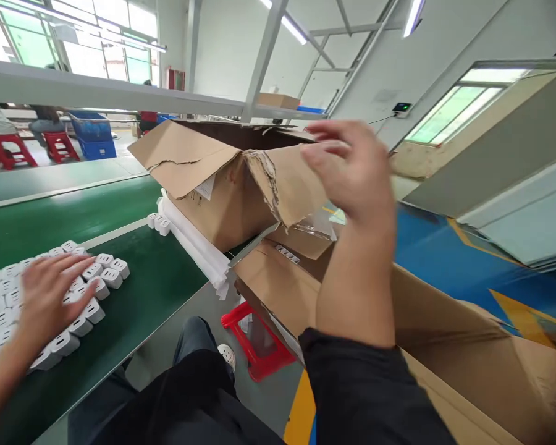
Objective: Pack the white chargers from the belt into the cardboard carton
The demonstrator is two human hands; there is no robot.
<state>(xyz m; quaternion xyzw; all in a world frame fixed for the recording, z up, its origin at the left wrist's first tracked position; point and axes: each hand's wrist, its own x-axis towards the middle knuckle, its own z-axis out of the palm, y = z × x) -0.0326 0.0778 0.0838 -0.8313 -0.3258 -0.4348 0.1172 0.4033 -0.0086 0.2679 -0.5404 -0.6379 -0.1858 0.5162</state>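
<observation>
My left hand (50, 290) lies over a group of white USB charger blocks (2, 300) on the green bench, its fingers spread and resting on or just above them. Slots show on the tops of the blocks, which stand packed side by side in rows. My right hand (352, 164) is raised by the torn flap of a brown cardboard box (241, 210). Its fingers are curved with a gap to the thumb, and I see nothing between them; the hand is slightly blurred. Whether it touches the flap I cannot tell.
A lower open carton (282, 278) with several white pieces inside sits beside the bench, above a red stool (259, 346). White foam wrap (194, 247) runs along the bench edge. A few chargers (159, 223) stand apart near it. A metal shelf beam (111, 93) crosses overhead.
</observation>
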